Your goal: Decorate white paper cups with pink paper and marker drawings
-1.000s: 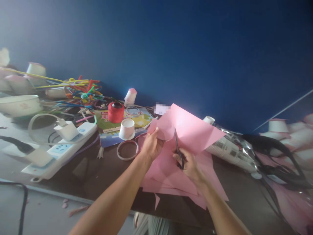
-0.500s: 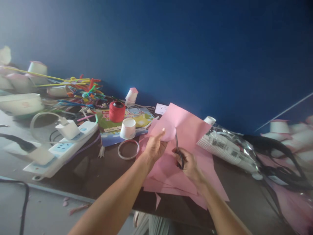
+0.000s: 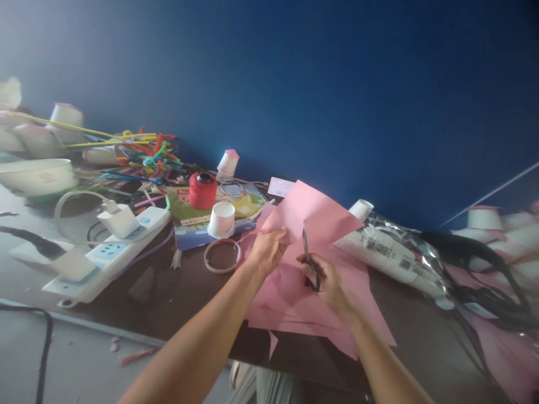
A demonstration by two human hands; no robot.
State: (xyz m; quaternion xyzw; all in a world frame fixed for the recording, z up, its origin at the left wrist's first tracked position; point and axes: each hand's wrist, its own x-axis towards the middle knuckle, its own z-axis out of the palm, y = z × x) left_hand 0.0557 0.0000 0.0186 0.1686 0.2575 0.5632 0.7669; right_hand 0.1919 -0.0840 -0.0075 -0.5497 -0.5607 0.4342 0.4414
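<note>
A raised sheet of pink paper [image 3: 322,210] is pinched at its lower left edge by my left hand [image 3: 269,249], thumb on top. My right hand [image 3: 322,275] is wrapped round the dark handles of a pair of scissors [image 3: 310,258]. Their blades point up and meet the paper just right of my left hand; whether they are parted is hard to make out. Beneath both hands more pink sheets [image 3: 290,306] lie spread on the dark table [image 3: 181,314]. A small pink scrap [image 3: 273,343] rests near the front edge.
Left of the paper are a tape ring [image 3: 222,256], a paper cup [image 3: 221,220] and a red thread spool [image 3: 202,191] on a colourful booklet [image 3: 185,238]. Farther left sit a power strip [image 3: 109,252] and pipe cleaners [image 3: 151,148]. Stacked paper cups [image 3: 379,249] lie at the right.
The pink flap by my left hand's thumb has shifted and now lies flatter against the sheet. My left hand has turned slightly. The scissors stay at nearly the same place.
</note>
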